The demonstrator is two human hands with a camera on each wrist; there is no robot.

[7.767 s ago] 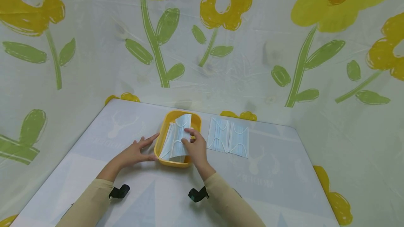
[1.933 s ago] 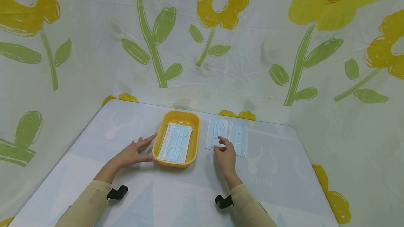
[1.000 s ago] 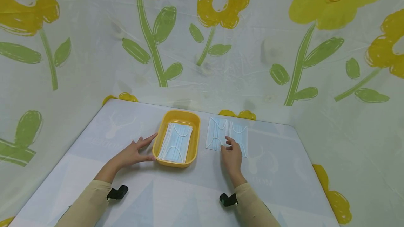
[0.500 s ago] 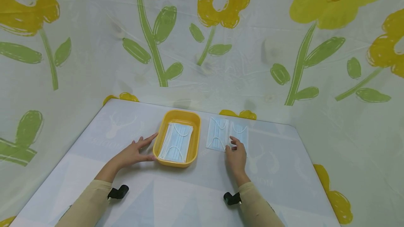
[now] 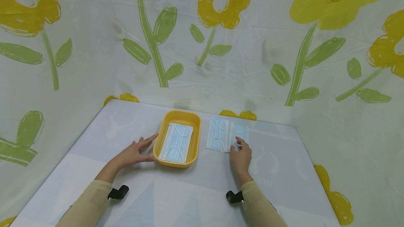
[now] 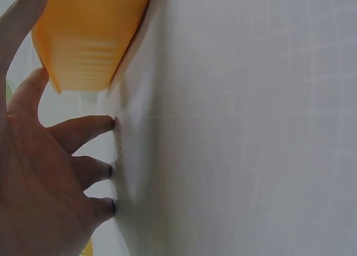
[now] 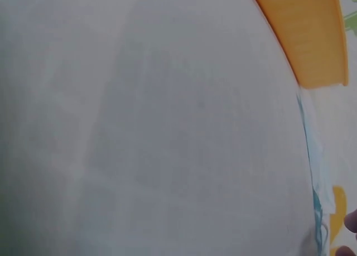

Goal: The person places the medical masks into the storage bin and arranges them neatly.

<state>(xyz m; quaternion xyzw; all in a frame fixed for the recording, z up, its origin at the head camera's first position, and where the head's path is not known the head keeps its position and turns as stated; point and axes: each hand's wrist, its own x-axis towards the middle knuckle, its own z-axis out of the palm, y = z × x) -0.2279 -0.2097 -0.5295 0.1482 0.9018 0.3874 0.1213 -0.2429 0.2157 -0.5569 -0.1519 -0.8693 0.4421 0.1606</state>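
Observation:
My left hand [image 5: 134, 153] has its fingers spread, thumb and index fingertip against the left side of a yellow plastic tray [image 5: 184, 117]. In the left wrist view the other fingers [image 6: 83, 133] reach down to the tabletop beside the tray [image 6: 89, 49]. Several blue disposable face masks [image 5: 176, 143] lie stacked inside it. To the tray's right, two more masks lie flat side by side, a left mask [image 5: 217, 134] and a right mask [image 5: 238, 129]. Over the near end of the right one hovers my right hand [image 5: 241, 157], fingers loosely bent, thumb and index apart, nothing held.
The table [image 5: 176, 199] has a pale printed cover with deer and triangle shapes. Behind it hangs a flower-patterned curtain [image 5: 240, 66]. In the right wrist view the masks [image 7: 319, 161] show edge-on beside the tray [image 7: 312, 38].
The mask lifted by my right hand at the tray earlier now lies on the stack there. That hand has moved right, past the left loose mask to the right one. My left hand stays put.

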